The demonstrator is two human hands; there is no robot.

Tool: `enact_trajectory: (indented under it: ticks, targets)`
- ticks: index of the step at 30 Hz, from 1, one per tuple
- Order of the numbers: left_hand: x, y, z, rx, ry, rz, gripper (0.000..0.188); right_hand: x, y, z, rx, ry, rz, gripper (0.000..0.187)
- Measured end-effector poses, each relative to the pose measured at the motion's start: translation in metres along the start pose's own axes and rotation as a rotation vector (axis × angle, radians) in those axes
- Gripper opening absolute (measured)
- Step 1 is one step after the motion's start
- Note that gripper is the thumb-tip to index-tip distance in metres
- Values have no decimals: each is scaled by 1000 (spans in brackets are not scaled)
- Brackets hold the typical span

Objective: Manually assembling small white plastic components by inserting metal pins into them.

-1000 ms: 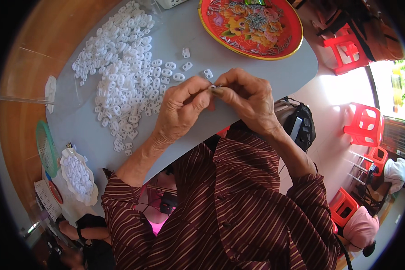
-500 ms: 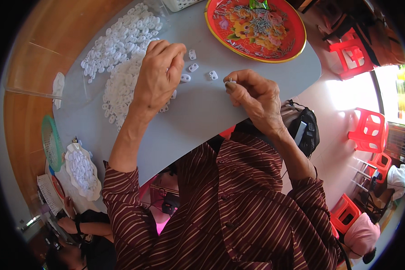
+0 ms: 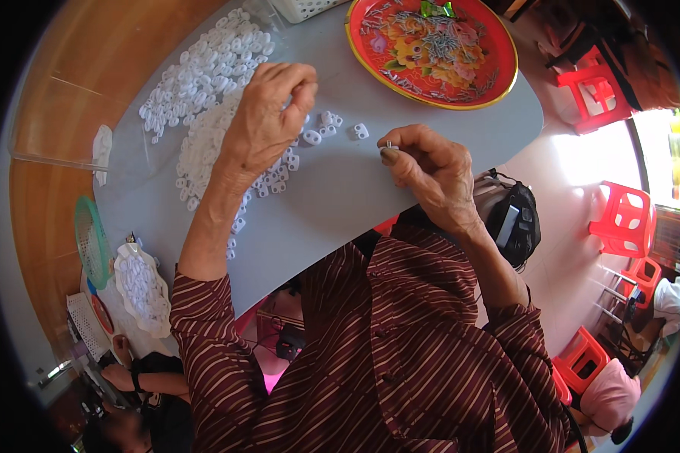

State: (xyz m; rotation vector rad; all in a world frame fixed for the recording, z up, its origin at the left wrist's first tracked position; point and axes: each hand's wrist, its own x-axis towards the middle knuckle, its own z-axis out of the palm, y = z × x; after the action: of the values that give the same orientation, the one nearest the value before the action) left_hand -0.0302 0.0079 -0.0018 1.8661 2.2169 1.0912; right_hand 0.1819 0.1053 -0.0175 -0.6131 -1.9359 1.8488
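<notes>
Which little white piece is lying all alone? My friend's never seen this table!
On the grey table, find the round red tray. Below its left side, near the right hand, is a small white piece. It lies alone, touching no other piece, while those to its left sit closer together.

Wears maroon LS shirt (image 3: 423,355) w/ tan stripes, dk btns (image 3: 381,332).

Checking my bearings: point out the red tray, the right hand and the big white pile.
Red tray (image 3: 502,47): head view, bare red near right rim.
Right hand (image 3: 441,174): head view, middle of the hand.
Big white pile (image 3: 207,137): head view, its middle.
</notes>
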Motion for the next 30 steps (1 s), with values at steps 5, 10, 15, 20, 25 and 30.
enact_trajectory:
  ticks: [5, 10, 15, 20, 25, 30]
  targets:
    - [-22, 7, -17, 95, -175, 20, 14, 1, 4, 1, 3, 25, -37, 15]
    - [-36, 19, -15, 168, -214, 18, 25, 1, 3, 3, 3, 27, -51, 16]
    - [-38, 17, -11, 217, -215, 56, 30, 1, -3, 3, -37, 1, -29, 14]
    - [-38, 25, -7, 173, -104, 91, 32, 1, -1, 3, -59, 1, -71, 14]
    - [-33, 28, 7, 207, -170, 46, 24, 1, 1, 3, -69, 11, -85, 14]
    - [-31, 28, 11, 236, -208, 26, 25, 1, -1, 2, -46, -14, -78, 13]
